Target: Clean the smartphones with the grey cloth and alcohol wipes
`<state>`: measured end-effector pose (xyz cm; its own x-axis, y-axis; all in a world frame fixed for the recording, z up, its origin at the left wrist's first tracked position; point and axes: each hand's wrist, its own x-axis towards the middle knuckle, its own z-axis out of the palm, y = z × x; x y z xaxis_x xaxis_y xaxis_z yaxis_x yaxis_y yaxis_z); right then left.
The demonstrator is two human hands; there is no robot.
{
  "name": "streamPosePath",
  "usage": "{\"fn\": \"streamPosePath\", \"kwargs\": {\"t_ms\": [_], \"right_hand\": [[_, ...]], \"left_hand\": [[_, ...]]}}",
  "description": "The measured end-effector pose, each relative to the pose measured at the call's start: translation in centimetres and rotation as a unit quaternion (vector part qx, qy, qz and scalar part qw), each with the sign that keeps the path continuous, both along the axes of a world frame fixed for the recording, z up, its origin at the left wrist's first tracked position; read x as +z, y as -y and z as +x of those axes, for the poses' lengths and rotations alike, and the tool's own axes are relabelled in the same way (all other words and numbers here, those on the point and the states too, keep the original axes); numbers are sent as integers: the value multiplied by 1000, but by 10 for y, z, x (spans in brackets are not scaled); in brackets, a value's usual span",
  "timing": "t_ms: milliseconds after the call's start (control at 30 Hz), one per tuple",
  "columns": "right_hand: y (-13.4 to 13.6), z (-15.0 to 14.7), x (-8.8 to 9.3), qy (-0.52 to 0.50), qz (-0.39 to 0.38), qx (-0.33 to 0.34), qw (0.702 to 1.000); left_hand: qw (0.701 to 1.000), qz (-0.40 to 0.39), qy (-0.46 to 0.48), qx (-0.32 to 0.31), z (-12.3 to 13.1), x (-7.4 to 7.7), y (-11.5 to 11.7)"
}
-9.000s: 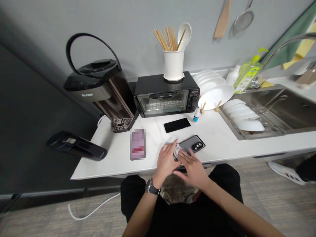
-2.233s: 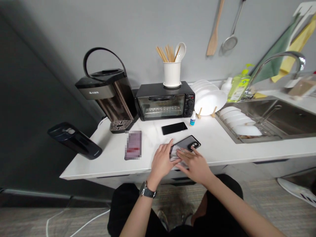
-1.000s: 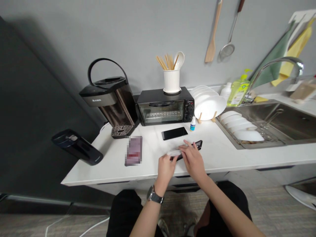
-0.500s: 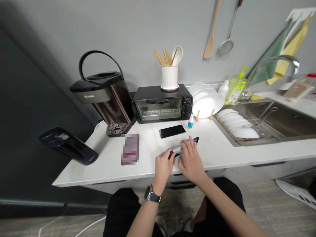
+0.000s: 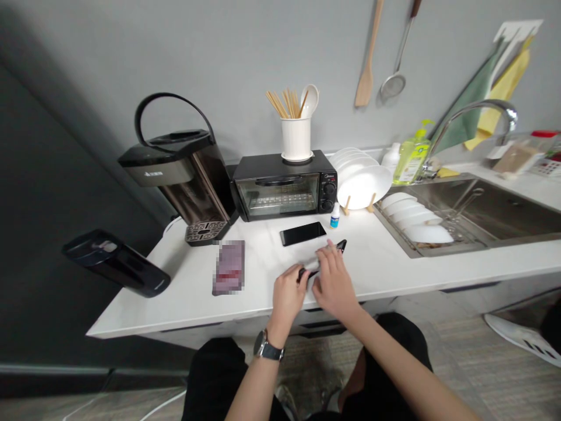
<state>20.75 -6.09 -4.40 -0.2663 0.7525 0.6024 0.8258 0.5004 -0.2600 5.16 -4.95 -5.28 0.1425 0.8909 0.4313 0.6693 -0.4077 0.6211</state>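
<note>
Near the counter's front edge, my left hand [image 5: 289,295] pinches the near end of a slim black object [image 5: 342,245]. My right hand [image 5: 335,286] lies across its middle, fingers bent and held together over it. Only the two dark ends show, so I cannot tell its kind. Just beyond my hands a black smartphone [image 5: 303,234] rests flat, screen up. A small white bottle with a blue label [image 5: 335,217] stands to the right of the phone. Left of my hands lies a flat purple item [image 5: 230,266], its surface pixelated.
A dark tumbler [image 5: 118,263] and a water dispenser [image 5: 184,175] occupy the left. Behind the phone is a toaster oven [image 5: 284,190] carrying a white utensil holder [image 5: 296,139]. White plates [image 5: 363,184] stand in a rack beside the sink [image 5: 504,204], which holds several bowls [image 5: 416,216].
My right hand has shifted slightly along the slim black object, and the pale patch visible between my hands earlier is now mostly covered. The whole view has moved a little.
</note>
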Motion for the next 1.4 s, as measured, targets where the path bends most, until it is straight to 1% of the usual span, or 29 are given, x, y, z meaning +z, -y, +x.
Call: {"fn": "streamPosePath", "kwargs": {"t_ms": [67,100,167,233,333,400,467,500,533,600,633,667,700,733,800,867,900,967,1033,1100,1167,1200,1233,1267,1333,1400], "right_hand": [[15,-20,0,21,-14,59,998],[19,-25,0,36,-17,84,996],[17,-19,0,58,-9,98,993],[2,0,-1,57,7,58,997],[-25,28,-1,29,16,-43,999],[-32,28,1,13,15,-90,996],[-25,12,3,-12,14,-104,994],[-18,0,3,-22,11,-90,996],[-9,-11,2,-23,5,-61,998],[7,-26,1,1,-10,21,1000],[12,-27,0,24,-14,58,998],[13,-22,-1,47,-14,79,996],[10,-14,-2,64,-9,82,995],[4,-2,-2,73,-2,67,995],[-14,23,-2,71,8,7,997],[-29,37,0,50,13,-48,997],[-32,37,1,36,15,-68,997],[-26,20,2,6,15,-85,996],[-9,-7,1,-9,5,-66,998],[10,-30,0,22,-15,14,1000],[18,-34,0,63,-17,81,995],[16,-28,0,79,-12,94,992],[10,-18,0,87,-6,90,992],[1,-5,0,92,0,73,993],[-20,24,2,83,6,7,997],[-36,41,4,68,4,-52,996]], "left_hand": [[1000,-3,-9,0,-3,-2,-2],[1000,-5,-12,-1,-5,-3,-2],[1000,-8,-17,-3,-8,-4,-2],[1000,-7,-16,-5,-8,-3,0],[1000,-1,-2,-9,-3,1,3],[1000,2,8,-11,-1,3,3],[1000,7,13,-10,0,2,4],[1000,10,15,-7,-1,2,4],[1000,12,17,-4,-3,1,4],[1000,16,18,1,-7,0,5],[1000,16,17,2,-8,0,6],[1000,16,16,1,-9,0,6],[1000,16,14,-3,-10,0,6],[1000,15,13,-7,-10,1,6],[1000,16,12,-15,-8,2,6],[1000,18,15,-17,-5,3,5],[1000,19,17,-15,-4,4,5],[1000,18,16,-7,-4,3,5],[1000,12,8,6,-6,1,5],[1000,6,-4,16,-9,-1,5],[1000,3,-12,18,-11,-3,5],[1000,2,-15,16,-12,-3,6],[1000,2,-15,12,-12,-3,6],[1000,2,-11,9,-12,-2,6],[1000,4,3,2,-10,1,6],[1000,4,13,2,-7,4,7]]}}
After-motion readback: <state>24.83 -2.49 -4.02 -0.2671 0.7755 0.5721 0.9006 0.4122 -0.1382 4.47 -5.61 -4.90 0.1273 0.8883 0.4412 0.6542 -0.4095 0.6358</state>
